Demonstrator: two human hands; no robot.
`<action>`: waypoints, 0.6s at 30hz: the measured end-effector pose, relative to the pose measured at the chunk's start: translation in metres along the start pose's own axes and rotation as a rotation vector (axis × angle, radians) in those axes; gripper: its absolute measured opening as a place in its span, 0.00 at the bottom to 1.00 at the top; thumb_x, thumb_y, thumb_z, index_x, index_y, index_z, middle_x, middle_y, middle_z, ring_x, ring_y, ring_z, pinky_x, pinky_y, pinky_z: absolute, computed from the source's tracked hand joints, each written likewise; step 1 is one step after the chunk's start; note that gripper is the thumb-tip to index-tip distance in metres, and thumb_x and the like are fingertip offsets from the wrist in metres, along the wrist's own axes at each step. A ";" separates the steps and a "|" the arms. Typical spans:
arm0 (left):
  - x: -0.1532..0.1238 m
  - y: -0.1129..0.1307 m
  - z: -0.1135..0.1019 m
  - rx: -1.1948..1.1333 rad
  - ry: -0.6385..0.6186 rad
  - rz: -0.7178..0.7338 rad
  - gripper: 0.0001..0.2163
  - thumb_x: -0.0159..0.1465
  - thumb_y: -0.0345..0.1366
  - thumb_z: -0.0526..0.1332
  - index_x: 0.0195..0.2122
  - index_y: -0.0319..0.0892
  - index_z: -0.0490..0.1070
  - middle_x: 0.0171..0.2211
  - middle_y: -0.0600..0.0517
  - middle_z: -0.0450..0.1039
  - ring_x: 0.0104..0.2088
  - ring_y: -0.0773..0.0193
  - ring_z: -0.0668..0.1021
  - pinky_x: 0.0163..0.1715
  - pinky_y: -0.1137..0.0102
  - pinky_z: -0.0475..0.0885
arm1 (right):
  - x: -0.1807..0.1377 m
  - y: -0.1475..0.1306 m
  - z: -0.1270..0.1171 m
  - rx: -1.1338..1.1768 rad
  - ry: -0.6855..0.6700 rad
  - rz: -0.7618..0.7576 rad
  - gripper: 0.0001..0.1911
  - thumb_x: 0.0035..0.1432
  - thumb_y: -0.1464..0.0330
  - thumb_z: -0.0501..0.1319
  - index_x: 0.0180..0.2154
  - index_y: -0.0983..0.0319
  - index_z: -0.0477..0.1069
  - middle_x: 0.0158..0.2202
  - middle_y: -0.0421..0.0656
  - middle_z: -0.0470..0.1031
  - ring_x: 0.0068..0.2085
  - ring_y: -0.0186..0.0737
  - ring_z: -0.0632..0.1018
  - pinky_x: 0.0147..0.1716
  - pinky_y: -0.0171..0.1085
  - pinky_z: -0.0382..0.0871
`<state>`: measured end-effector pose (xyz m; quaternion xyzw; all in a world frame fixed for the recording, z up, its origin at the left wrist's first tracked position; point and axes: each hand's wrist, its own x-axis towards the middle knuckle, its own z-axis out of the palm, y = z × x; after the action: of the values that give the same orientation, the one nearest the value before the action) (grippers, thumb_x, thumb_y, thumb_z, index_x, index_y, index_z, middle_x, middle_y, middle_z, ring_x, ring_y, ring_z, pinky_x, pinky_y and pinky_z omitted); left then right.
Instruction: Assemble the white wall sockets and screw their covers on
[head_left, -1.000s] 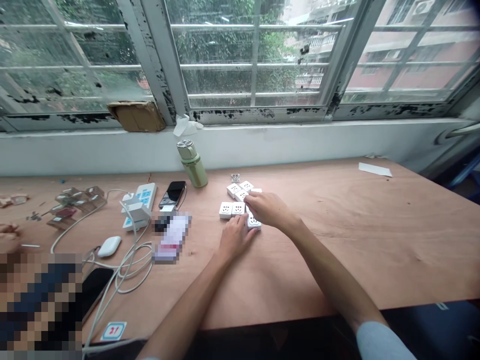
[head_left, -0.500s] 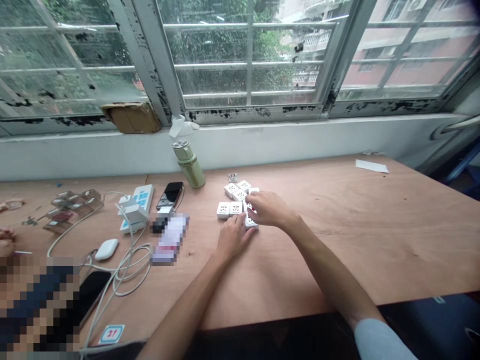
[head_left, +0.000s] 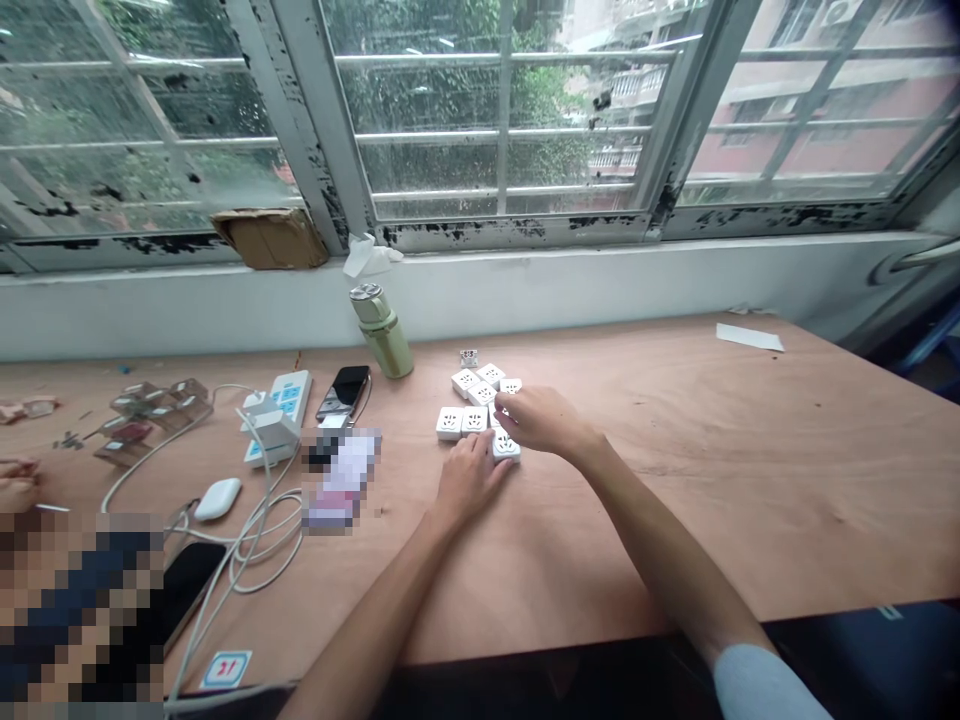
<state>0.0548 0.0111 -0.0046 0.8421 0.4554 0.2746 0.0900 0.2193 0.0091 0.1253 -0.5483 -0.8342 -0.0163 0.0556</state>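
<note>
Several white square socket modules (head_left: 474, 405) lie grouped on the plywood table (head_left: 712, 480), some side by side. My left hand (head_left: 471, 478) rests at the group's near edge, its fingers touching the modules at the front. My right hand (head_left: 544, 420) reaches in from the right, with its fingertips among the modules and hiding part of one. A small metal-and-clear part (head_left: 469, 357) sits just beyond the group.
Left of my hands are a power strip (head_left: 289, 397), a phone (head_left: 343, 392), a white earbud case (head_left: 219, 498) and tangled white cables (head_left: 255, 540). A green bottle (head_left: 381, 332) stands by the wall. Another person's hand (head_left: 15, 488) shows at the far left.
My right hand has eased slightly right, showing more of the front module. My left hand has barely moved. The view has shifted a little.
</note>
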 end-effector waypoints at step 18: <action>-0.001 0.000 -0.001 -0.007 -0.014 0.006 0.20 0.65 0.46 0.58 0.55 0.45 0.60 0.46 0.46 0.71 0.46 0.54 0.74 0.46 0.61 0.70 | 0.000 0.004 0.001 0.051 -0.018 0.000 0.14 0.65 0.68 0.49 0.36 0.62 0.73 0.32 0.45 0.76 0.30 0.35 0.71 0.26 0.35 0.49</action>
<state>0.0543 0.0099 -0.0041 0.8452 0.4510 0.2705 0.0955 0.2229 0.0106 0.1238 -0.5466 -0.8350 0.0100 0.0624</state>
